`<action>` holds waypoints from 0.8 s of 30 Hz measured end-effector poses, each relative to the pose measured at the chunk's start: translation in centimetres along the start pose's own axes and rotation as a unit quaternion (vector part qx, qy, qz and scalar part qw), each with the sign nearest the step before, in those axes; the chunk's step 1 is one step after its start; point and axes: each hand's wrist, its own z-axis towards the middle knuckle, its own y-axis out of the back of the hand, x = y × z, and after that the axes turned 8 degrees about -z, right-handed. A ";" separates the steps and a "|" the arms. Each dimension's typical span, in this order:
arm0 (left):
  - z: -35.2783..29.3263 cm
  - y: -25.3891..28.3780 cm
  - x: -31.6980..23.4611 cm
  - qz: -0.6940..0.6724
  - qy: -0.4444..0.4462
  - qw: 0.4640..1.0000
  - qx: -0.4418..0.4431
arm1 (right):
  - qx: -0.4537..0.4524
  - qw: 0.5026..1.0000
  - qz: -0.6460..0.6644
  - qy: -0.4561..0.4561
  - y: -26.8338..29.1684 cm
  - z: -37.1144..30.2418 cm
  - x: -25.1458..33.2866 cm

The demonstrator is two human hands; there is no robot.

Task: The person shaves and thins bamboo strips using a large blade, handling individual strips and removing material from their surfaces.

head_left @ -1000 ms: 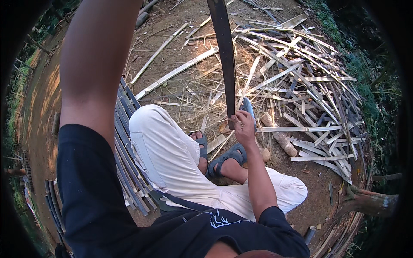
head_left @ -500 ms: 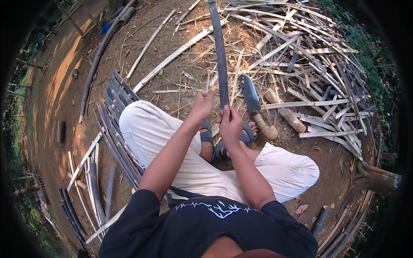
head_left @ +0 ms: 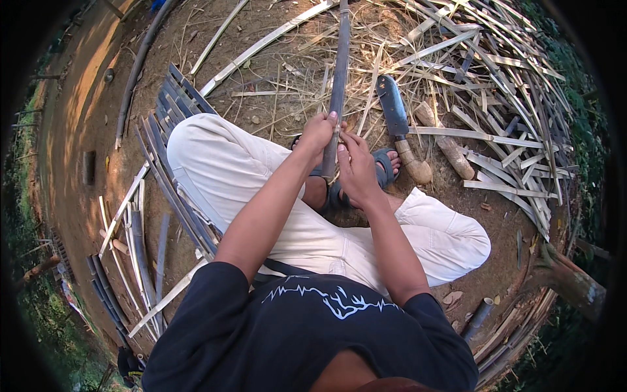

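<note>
A long dark bamboo strip [head_left: 340, 72] stretches away from me, its near end below my hands, over the sandals. My left hand [head_left: 318, 136] is closed around it a little above that end, thumb on top. On the strip's right side, my right hand [head_left: 358, 168] has its thumb and fingers apart, with the fingertips at the strip's edge. A broad-bladed machete [head_left: 393, 108] with a curved wooden handle [head_left: 413, 163] lies on the ground to the right, beyond my sandaled foot.
A short round wooden piece [head_left: 446, 140] lies beside the machete. Pale split bamboo strips [head_left: 496, 85] are heaped at the far right. Dark slats [head_left: 171, 176] lean by my left knee. A tree stump or root [head_left: 568, 277] stands at the right, and shavings litter the ground ahead.
My left hand has moved from beside the bamboo strip onto it and closed around it. My right hand has loosened from its pinch. The strip's near end now shows below the hands.
</note>
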 end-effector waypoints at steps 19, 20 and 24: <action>-0.5 -2.6 -1.3 -0.148 0.014 0.989 -0.015 | 0.078 0.939 -0.198 0.269 6.4 -0.5 2.5; -0.4 -2.7 -1.2 -0.151 0.020 0.988 -0.009 | 0.071 0.937 -0.208 0.272 6.4 -0.6 2.3; -0.5 -3.6 -2.3 -0.162 0.036 0.986 -0.005 | 0.046 0.929 -0.229 0.286 6.8 -1.0 2.5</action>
